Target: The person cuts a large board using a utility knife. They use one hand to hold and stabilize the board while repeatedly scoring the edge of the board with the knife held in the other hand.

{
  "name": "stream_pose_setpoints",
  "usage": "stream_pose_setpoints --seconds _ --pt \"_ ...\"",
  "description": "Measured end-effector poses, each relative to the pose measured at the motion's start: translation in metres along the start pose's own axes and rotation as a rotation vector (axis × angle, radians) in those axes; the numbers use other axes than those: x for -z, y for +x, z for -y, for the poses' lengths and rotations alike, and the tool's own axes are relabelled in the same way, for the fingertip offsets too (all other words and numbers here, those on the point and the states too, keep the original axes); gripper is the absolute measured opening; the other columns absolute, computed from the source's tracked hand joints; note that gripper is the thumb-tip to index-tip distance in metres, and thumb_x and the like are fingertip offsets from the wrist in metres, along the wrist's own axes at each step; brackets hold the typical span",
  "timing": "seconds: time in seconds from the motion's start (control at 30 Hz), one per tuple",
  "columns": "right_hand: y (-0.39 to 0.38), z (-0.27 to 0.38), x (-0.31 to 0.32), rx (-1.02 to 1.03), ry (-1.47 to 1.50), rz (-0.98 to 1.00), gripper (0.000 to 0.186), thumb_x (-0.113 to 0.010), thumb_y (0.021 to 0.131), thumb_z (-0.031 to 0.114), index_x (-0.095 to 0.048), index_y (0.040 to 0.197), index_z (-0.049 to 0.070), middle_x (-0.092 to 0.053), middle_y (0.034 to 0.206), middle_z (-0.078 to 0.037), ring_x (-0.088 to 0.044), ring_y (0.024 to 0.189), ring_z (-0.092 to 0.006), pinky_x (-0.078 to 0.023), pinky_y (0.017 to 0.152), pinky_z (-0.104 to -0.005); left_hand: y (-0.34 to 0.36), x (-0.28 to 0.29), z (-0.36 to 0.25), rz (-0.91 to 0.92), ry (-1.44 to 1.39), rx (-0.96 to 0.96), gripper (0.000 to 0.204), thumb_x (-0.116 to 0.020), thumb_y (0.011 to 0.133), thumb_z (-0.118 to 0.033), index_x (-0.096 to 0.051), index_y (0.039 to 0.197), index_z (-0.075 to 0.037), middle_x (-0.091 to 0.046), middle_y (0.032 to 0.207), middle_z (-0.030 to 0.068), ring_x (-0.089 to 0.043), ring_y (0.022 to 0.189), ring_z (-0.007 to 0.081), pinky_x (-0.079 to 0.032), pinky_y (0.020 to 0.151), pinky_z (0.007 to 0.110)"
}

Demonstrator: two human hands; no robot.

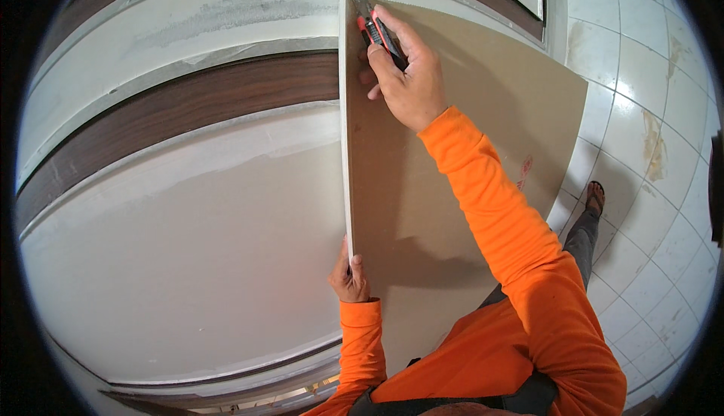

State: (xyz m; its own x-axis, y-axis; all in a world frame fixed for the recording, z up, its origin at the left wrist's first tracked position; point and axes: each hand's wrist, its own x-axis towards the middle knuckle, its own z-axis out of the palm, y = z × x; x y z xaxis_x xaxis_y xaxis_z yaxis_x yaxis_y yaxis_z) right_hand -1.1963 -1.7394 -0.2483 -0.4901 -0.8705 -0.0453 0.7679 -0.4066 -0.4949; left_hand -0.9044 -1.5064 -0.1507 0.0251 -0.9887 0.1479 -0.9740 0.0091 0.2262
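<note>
A large sheet of plasterboard point(483, 107) stands on edge, its brown paper face toward the right and its thin pale edge running away from me. My right hand point(413, 76) is closed round a red and black utility knife point(381, 37). The knife's tip end lies at the far corner of the sheet; whether the blade touches the board cannot be made out. Nearer to me, my left hand point(350, 277) grips the board's pale edge, thumb on the brown face and fingers on the other side.
A white panelled wall point(204, 257) with dark brown wood-look bands point(204, 99) fills the left. White floor tiles point(641, 92) with brown stains lie to the right, where my sandalled foot point(596, 197) stands. A red printed mark point(526, 168) shows on the board.
</note>
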Motion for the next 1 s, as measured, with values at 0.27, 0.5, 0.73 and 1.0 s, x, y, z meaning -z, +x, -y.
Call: stream_pose_setpoints --seconds 0.27,0.5,0.73,1.0 --pt "0.005 -0.009 0.007 0.102 -0.107 -0.008 0.044 -0.064 0.095 0.009 -0.062 0.137 -0.001 -0.070 0.084 -0.010 -0.064 0.070 -0.0138 -0.056 0.070 -0.0310 0.003 -0.004 -0.008 -0.045 0.030 -0.060 0.051 -0.059 0.108 -0.038 -0.064 0.138 0.003 -0.062 0.093 0.0049 -0.053 0.084 0.0104 -0.042 0.071 0.025" --pt "-0.004 -0.011 0.010 0.093 -0.158 0.032 0.044 -0.064 0.094 0.009 -0.062 0.137 -0.001 -0.072 0.091 -0.011 -0.064 0.075 -0.0140 -0.056 0.075 -0.0316 -0.002 -0.002 -0.005 -0.033 0.019 -0.008 0.048 -0.061 0.108 -0.032 -0.063 0.139 0.004 -0.073 0.128 0.0187 -0.071 0.109 0.0201 -0.054 0.093 0.031" --pt "-0.012 -0.009 0.012 0.101 -0.172 0.071 0.044 -0.064 0.095 0.010 -0.062 0.137 -0.002 -0.075 0.104 -0.015 -0.068 0.084 -0.0157 -0.057 0.081 -0.0311 0.002 -0.005 -0.004 -0.088 0.070 -0.154 0.045 -0.062 0.107 -0.033 -0.066 0.136 0.001 -0.074 0.122 0.0178 -0.072 0.098 0.0223 -0.056 0.086 0.033" --pt "-0.023 -0.013 0.014 0.112 -0.155 0.075 0.043 -0.063 0.095 0.009 -0.063 0.137 -0.002 -0.075 0.116 -0.016 -0.070 0.098 -0.0179 -0.056 0.092 -0.0317 0.005 -0.007 -0.003 -0.164 0.307 -0.313 0.036 -0.067 0.103 -0.026 -0.070 0.132 -0.005 -0.075 0.110 0.0127 -0.068 0.093 0.0240 -0.054 0.083 0.035"
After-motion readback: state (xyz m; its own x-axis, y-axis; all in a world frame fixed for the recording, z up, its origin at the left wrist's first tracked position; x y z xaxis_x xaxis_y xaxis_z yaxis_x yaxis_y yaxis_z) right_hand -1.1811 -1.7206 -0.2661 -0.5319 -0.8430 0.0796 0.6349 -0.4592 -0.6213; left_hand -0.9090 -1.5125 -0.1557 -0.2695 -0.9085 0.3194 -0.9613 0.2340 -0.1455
